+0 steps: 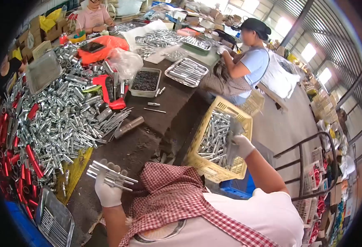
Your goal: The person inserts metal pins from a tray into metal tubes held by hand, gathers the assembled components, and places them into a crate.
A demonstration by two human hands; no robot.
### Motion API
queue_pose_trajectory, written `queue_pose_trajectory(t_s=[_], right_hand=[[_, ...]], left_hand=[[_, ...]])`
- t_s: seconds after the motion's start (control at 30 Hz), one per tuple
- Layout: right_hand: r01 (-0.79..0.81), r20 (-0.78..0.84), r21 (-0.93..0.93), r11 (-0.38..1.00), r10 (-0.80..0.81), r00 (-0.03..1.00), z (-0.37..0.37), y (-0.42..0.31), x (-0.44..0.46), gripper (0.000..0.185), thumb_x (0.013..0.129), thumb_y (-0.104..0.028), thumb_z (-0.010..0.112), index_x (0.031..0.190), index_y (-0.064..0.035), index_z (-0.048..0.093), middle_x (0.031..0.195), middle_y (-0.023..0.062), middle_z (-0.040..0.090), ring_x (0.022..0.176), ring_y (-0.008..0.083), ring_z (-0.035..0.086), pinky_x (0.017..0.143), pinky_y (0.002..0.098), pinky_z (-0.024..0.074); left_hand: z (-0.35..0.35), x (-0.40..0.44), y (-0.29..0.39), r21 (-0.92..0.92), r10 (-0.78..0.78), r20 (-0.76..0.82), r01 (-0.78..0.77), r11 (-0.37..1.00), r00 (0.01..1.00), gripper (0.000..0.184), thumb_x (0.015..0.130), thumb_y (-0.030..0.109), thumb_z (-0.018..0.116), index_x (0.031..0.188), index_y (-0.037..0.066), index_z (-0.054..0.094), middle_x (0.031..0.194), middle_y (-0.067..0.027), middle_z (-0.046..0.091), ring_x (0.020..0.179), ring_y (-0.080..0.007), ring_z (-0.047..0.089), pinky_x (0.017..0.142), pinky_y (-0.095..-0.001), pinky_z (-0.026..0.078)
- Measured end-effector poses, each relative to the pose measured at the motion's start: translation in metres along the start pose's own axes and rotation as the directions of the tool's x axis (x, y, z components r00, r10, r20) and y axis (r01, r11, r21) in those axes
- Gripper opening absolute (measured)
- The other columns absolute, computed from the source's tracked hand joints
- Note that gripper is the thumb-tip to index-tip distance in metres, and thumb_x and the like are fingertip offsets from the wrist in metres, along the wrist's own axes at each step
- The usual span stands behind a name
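My left hand (109, 184), in a white glove, is closed round several slim silver metal rods (112, 174) over the dark table's near edge. The rods lie roughly parallel and stick out on both sides of the fingers. On my right, my gloved right hand (242, 146) is at the right rim of a yellow plastic crate (216, 173). A grey blur lies beside its fingers, and motion smears them, so their grip is unclear. Inside the crate is a heap of silver metal rods (214, 136).
A large pile of silver metal fittings (82, 119) covers the table's left, with red tubes (33, 160) beside it. Further back are a tray of rods (186, 72) and a box of dark small parts (146, 80). A co-worker (251, 61) sits beyond the crate; a cart rail (300, 164) stands right.
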State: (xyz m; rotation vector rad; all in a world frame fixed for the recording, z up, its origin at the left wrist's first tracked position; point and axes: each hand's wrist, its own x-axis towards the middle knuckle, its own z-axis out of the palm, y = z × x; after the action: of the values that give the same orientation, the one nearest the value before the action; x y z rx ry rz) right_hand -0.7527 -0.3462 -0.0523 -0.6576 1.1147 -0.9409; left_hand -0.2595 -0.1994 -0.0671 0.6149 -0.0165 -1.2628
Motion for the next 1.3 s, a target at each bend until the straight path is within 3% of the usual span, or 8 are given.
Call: queue_pose_trajectory(t_s=[0.13,0.53,0.6,0.67,0.73,0.77,1.07,1.3], right_hand=[[-0.079,0.442,0.277,0.957,-0.054,0.895,0.125,0.005,0.002,0.045,0.074,-0.006,0.064,0.117,-0.0072,0.053,0.101,0.0124,0.064,0.091,0.0315,0.065,0.076,0.0503,0.0539],[-0.497,0.942,-0.127,0.858,0.262,0.212,0.346,0.101,0.017,0.056,0.067,-0.011,0.076,0.118,-0.0115,0.051,0.098,0.0109,0.061,0.095,0.0319,0.061,0.081,0.0438,0.0521],[-0.544,0.929,-0.21,0.812,0.34,0.148,0.353,0.11,0.01,0.059,0.067,-0.011,0.077,0.119,-0.0115,0.05,0.098,0.0107,0.061,0.095,0.0322,0.061,0.081,0.0436,0.0523],[-0.581,0.932,-0.243,0.776,0.353,0.08,0.361,0.114,0.002,0.06,0.067,-0.012,0.077,0.12,-0.0087,0.049,0.099,0.0103,0.061,0.095,0.0296,0.061,0.082,0.0423,0.0519],[-0.567,0.929,-0.235,0.789,0.353,0.107,0.362,0.12,-0.003,0.063,0.065,-0.013,0.079,0.12,-0.0051,0.048,0.098,0.0094,0.061,0.094,0.0264,0.061,0.083,0.0401,0.0514],[-0.522,0.899,-0.211,0.826,0.374,0.228,0.361,0.122,-0.008,0.066,0.063,-0.014,0.08,0.12,-0.003,0.048,0.097,0.0084,0.061,0.092,0.0238,0.061,0.082,0.0384,0.0509],[-0.533,0.892,-0.26,0.805,0.412,0.188,0.347,0.117,-0.011,0.062,0.061,-0.011,0.071,0.119,-0.0047,0.051,0.101,0.0082,0.062,0.094,0.0222,0.061,0.085,0.0354,0.0497],[-0.744,0.912,-0.184,0.643,0.393,0.114,0.338,0.122,-0.016,0.05,0.069,-0.014,0.062,0.116,-0.0016,0.054,0.105,0.0149,0.064,0.094,0.0286,0.062,0.087,0.0441,0.0496]], left_hand=[[-0.009,-0.001,0.002,0.027,-0.002,0.177,-0.003,1.0,0.984,0.019,0.095,0.017,0.046,0.112,0.012,0.053,0.09,-0.0028,0.058,0.081,-0.0182,0.056,0.067,-0.0339,0.047],[-0.002,-0.075,0.023,0.213,0.137,0.04,-0.143,0.966,0.99,0.035,0.072,0.002,0.07,0.104,0.005,0.053,0.083,-0.0049,0.058,0.073,-0.018,0.06,0.064,-0.0334,0.05],[0.003,-0.094,0.018,0.584,0.328,-0.029,-0.25,0.772,0.944,0.036,0.07,0.001,0.071,0.102,0.002,0.055,0.078,-0.0021,0.058,0.07,-0.0134,0.059,0.062,-0.0293,0.048],[0.006,-0.104,0.006,0.863,0.611,0.225,-0.446,0.237,0.759,0.039,0.066,0.002,0.074,0.101,0.003,0.057,0.072,-0.0012,0.058,0.062,-0.0133,0.056,0.054,-0.0299,0.046],[0.012,-0.107,0.021,0.694,0.427,0.72,-0.562,-0.45,0.547,0.045,0.062,0.002,0.074,0.104,0.005,0.058,0.072,-0.0048,0.059,0.059,-0.0209,0.056,0.053,-0.0328,0.045],[0.019,-0.108,0.026,0.611,0.301,0.788,-0.621,-0.49,0.537,0.049,0.059,0.006,0.075,0.105,0.007,0.06,0.074,-0.0065,0.059,0.06,-0.0267,0.056,0.051,-0.0364,0.044],[0.045,-0.093,0.036,0.177,-0.246,0.854,-0.7,-0.692,0.458,0.036,0.062,0.02,0.065,0.097,0.011,0.064,0.072,0.0018,0.05,0.066,-0.0183,0.053,0.056,-0.032,0.042],[0.046,-0.084,0.042,0.087,-0.177,0.952,-0.773,-0.628,0.251,0.03,0.062,0.02,0.065,0.091,0.011,0.063,0.087,-0.0029,0.058,0.085,-0.0232,0.058,0.075,-0.0409,0.047]])
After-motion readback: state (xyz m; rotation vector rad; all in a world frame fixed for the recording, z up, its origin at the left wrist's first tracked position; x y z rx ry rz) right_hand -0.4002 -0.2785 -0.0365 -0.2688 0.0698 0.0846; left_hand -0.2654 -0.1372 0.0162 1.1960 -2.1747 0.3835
